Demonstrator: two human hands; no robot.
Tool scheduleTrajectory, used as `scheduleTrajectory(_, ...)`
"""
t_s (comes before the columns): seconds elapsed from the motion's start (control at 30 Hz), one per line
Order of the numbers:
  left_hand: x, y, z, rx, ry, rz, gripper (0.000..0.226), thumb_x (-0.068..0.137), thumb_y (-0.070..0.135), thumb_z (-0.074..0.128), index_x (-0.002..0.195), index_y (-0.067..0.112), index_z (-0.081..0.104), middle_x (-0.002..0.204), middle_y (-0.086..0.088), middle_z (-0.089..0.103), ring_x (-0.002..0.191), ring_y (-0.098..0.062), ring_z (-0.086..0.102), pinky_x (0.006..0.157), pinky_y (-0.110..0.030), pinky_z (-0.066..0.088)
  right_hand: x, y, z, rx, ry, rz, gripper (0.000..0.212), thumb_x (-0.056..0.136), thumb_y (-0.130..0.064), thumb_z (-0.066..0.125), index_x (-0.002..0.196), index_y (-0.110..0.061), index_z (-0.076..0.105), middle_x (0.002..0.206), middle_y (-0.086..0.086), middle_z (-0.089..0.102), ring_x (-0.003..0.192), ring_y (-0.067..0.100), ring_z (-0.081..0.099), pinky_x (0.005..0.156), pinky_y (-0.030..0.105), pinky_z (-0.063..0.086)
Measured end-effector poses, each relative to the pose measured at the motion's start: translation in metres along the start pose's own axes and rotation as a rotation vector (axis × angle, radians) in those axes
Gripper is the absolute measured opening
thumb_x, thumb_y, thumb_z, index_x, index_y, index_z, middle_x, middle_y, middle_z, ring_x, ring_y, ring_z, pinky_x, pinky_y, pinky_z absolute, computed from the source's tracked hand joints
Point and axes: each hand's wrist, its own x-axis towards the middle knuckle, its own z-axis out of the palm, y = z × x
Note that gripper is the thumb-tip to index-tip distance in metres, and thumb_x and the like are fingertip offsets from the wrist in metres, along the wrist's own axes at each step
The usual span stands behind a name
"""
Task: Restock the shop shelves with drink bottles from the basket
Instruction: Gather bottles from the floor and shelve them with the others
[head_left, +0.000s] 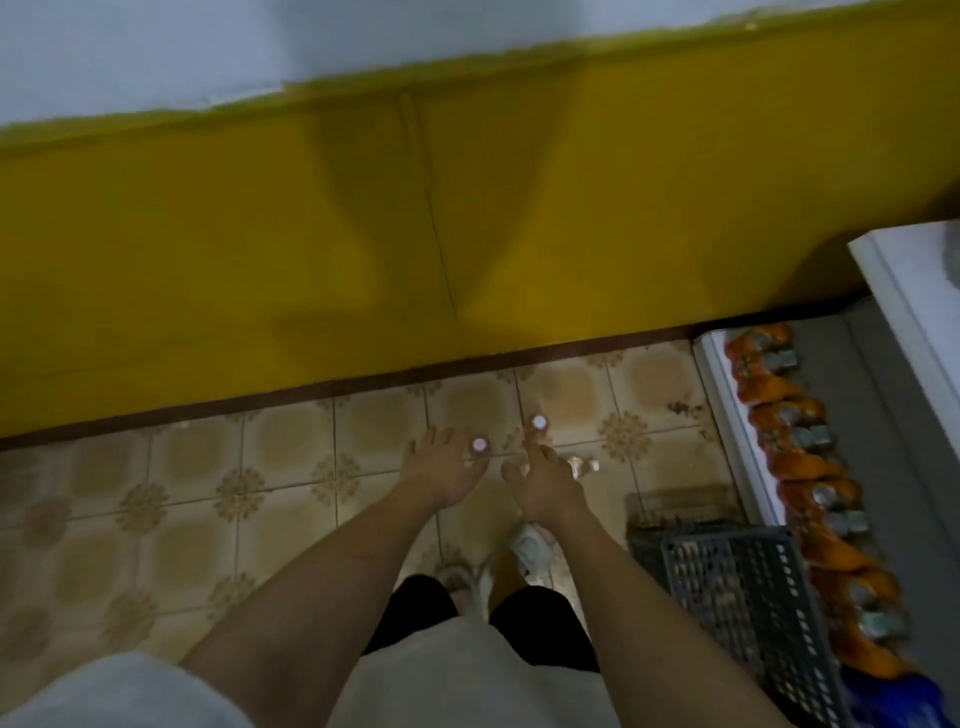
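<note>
Left hand (441, 470): fingers curled down around a bottle (478, 447), white cap poking out at the hand's 2 o'clock, between thumb and forefinger. Body of the bottle is hidden under the palm, so the exact wrap can't be told, but it reads as a hold at the neck or shoulder.

Right hand (545, 480): same story, fingers closed on a second bottle (538, 423), cap showing at the hand's 12 o'clock past the fingertips. Something clear and glinting sits at its 3 o'clock, too blurred to call.

Handling, my read: small clear plastic drink bottles, full, so moderate weight for one hand each. Walls are soft and will flex if squeezed mid-body; wet or smooth plastic can slip. The neck just under the cap ring is the stiffest spot and stops sliding. Not fragile; a drop would likely dent rather than break.

Outward: both hands held low over the tiled floor (285, 457), near each other but not touching. Grey basket (737, 582) at 4 o'clock from the right hand, on the floor; contents not visible. White shelves (727, 395) beyond it at 3 o'clock, lower one lined with orange bottles (789, 415). Yellow wall (363, 234) at 12.
</note>
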Motion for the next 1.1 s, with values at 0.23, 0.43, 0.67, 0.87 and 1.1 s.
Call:
scheduleTrajectory(0.23, 0.109, -0.018, 0.078, -0.267, -0.027, -0.171, 0.07, 0.096, 0.045, 0.058, 0.155, 0.023, 0.028, 0.159, -0.005, 0.034, 0.146, -0.026, 0.031, 0.116, -0.042, 0.031, 0.094, 0.053, 0.059, 0.153, -0.069, 0.11, 0.06, 0.1, -0.04, 0.049, 0.152, -0.015, 0.032, 0.152, 0.013, 0.039, 0.134, 0.037, 0.042, 0.109, 0.046, 0.039)
scheduleTrajectory(0.43, 0.241, -0.044, 0.182, -0.5, -0.002, -0.233, 0.062, 0.092, 0.028, 0.069, 0.147, 0.02, 0.043, 0.144, -0.005, 0.053, 0.128, -0.025, 0.052, 0.107, -0.036, 0.042, 0.206, 0.134, 0.127, 0.283, 0.056, 0.263, 0.051, 0.097, -0.038, 0.056, 0.139, -0.013, 0.044, 0.132, 0.009, 0.057, 0.118, 0.03, 0.059, 0.098, 0.047, 0.051)
scheduleTrajectory(0.67, 0.395, -0.09, 0.294, -0.762, 0.203, -0.383, 0.087, 0.076, 0.013, 0.085, 0.148, 0.014, 0.036, 0.147, -0.011, 0.046, 0.13, -0.028, 0.05, 0.107, -0.038, 0.042, 0.357, 0.231, 0.192, 0.468, 0.22, 0.359, 0.069, 0.089, -0.032, 0.072, 0.144, -0.009, 0.038, 0.138, 0.011, 0.053, 0.125, 0.027, 0.053, 0.102, 0.035, 0.043)
scheduleTrajectory(0.87, 0.463, -0.124, 0.372, -0.961, 0.322, -0.311, 0.09, 0.054, 0.023, 0.093, 0.131, 0.009, 0.048, 0.128, -0.011, 0.061, 0.117, -0.029, 0.061, 0.096, -0.052, 0.053, 0.454, 0.268, 0.209, 0.592, 0.437, 0.271, 0.096, 0.07, -0.024, 0.086, 0.147, -0.011, 0.031, 0.139, 0.011, 0.047, 0.127, 0.026, 0.05, 0.107, 0.042, 0.045)
scheduleTrajectory(1.1, 0.475, -0.122, 0.368, -1.022, 0.392, -0.258, 0.07, 0.054, 0.024, 0.094, 0.111, 0.024, 0.055, 0.107, -0.001, 0.07, 0.099, -0.021, 0.069, 0.082, -0.043, 0.058, 0.498, 0.284, 0.212, 0.637, 0.472, 0.127, 0.073, 0.055, -0.031, 0.086, 0.12, -0.023, 0.051, 0.11, 0.0, 0.069, 0.1, 0.016, 0.068, 0.088, 0.043, 0.058)
